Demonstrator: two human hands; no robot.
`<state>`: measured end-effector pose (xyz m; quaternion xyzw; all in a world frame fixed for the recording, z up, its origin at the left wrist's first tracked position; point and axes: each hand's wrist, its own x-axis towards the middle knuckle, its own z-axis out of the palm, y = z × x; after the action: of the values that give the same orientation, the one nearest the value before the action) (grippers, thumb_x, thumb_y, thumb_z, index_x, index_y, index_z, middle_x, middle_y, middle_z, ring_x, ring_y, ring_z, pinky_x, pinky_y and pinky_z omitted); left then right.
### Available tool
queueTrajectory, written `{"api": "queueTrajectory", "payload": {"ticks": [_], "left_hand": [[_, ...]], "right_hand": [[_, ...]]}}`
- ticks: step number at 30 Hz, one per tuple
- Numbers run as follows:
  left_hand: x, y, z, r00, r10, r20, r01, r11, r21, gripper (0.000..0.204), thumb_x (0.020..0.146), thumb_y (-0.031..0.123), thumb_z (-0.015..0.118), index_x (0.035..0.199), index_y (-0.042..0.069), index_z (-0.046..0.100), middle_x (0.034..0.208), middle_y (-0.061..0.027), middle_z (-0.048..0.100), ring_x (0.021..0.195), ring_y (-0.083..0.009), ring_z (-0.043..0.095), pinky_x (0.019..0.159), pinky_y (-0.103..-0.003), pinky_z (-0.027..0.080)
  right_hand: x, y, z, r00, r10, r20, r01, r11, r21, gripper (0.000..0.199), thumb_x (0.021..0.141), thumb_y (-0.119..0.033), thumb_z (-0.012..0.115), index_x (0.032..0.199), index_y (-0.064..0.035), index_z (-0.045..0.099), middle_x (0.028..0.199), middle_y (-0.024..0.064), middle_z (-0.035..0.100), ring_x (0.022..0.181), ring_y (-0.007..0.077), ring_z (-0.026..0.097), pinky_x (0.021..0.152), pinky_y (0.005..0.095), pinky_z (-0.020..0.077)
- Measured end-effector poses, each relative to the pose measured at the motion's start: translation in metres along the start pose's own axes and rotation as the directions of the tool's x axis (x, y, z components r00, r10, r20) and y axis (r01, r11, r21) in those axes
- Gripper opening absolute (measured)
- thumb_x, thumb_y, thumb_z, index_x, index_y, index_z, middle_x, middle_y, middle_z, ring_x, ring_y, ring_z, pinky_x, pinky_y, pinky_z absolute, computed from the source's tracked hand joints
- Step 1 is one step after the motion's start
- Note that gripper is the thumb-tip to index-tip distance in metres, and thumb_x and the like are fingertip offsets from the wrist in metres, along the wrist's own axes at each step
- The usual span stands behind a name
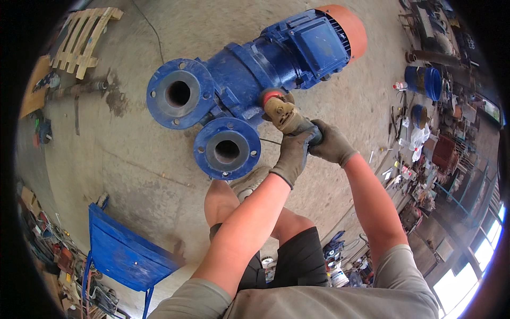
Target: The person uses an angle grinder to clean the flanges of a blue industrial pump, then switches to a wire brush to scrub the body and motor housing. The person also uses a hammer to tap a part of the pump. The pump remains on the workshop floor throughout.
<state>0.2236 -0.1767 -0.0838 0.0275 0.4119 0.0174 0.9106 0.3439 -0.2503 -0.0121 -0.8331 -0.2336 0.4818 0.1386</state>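
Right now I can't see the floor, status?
Both hands, left and right, grip the grinder. Disc against blue pump. Nothing in the way.

Bright, even daylight fills the workshop scene. The strongest light comes from the windows (481, 255) at the lower right of the frame, which are blown out to white. Shadows on the concrete floor (133, 154) are soft and short. The centre is sharp. Strong fisheye distortion bends straight edges near the rim, and black corners surround the round picture, where clutter turns small and hard to read.
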Motion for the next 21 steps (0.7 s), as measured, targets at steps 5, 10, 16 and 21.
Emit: {"api": "queueTrajectory", "payload": {"ticks": [5, 10, 16, 21], "left_hand": [[-0.001, 0.025, 0.011, 0.985, 0.169, -0.019, -0.169, 0.985, 0.037, 0.052, 0.087, 0.006, 0.080, 0.133, 0.002, 0.056, 0.123, -0.0093, 0.065, 0.115, -0.0216, 0.064, 0.104, -0.037, 0.049], [-0.007, 0.042, 0.022, 0.992, 0.121, 0.033, -0.124, 0.985, 0.122, 0.050, 0.089, 0.009, 0.080, 0.132, 0.002, 0.055, 0.122, -0.0082, 0.066, 0.113, -0.0201, 0.065, 0.103, -0.036, 0.051], [-0.007, 0.054, 0.022, 0.981, 0.181, 0.071, -0.190, 0.970, 0.150, 0.056, 0.090, 0.014, 0.083, 0.134, 0.002, 0.052, 0.123, -0.0090, 0.064, 0.115, -0.0195, 0.064, 0.103, -0.034, 0.051], [-0.008, 0.063, 0.029, 0.962, 0.272, -0.014, -0.263, 0.939, 0.221, 0.067, 0.091, 0.017, 0.082, 0.143, 0.002, 0.042, 0.130, -0.0104, 0.059, 0.120, -0.0200, 0.061, 0.107, -0.035, 0.049]], "right_hand": [[0.009, -0.024, -0.008, 0.994, -0.106, -0.038, 0.104, 0.993, -0.059, 0.077, 0.071, -0.034, 0.088, 0.139, -0.0118, 0.060, 0.122, 0.0206, 0.073, 0.115, 0.0386, 0.069, 0.099, 0.0463, 0.0555], [0.007, -0.042, -0.013, 0.997, 0.021, -0.073, -0.026, 0.997, -0.066, 0.076, 0.071, -0.036, 0.088, 0.137, -0.0101, 0.061, 0.120, 0.0219, 0.073, 0.112, 0.0406, 0.070, 0.097, 0.0477, 0.0561], [0.011, -0.054, -0.014, 0.997, -0.015, -0.080, 0.014, 1.000, -0.012, 0.070, 0.072, -0.037, 0.087, 0.132, -0.0073, 0.064, 0.115, 0.0232, 0.074, 0.110, 0.0407, 0.071, 0.094, 0.0463, 0.0565], [0.016, -0.064, -0.014, 0.998, 0.021, -0.056, -0.018, 0.999, 0.048, 0.069, 0.073, -0.035, 0.086, 0.131, -0.0053, 0.064, 0.116, 0.0222, 0.075, 0.108, 0.0381, 0.072, 0.094, 0.0446, 0.0567]]}}
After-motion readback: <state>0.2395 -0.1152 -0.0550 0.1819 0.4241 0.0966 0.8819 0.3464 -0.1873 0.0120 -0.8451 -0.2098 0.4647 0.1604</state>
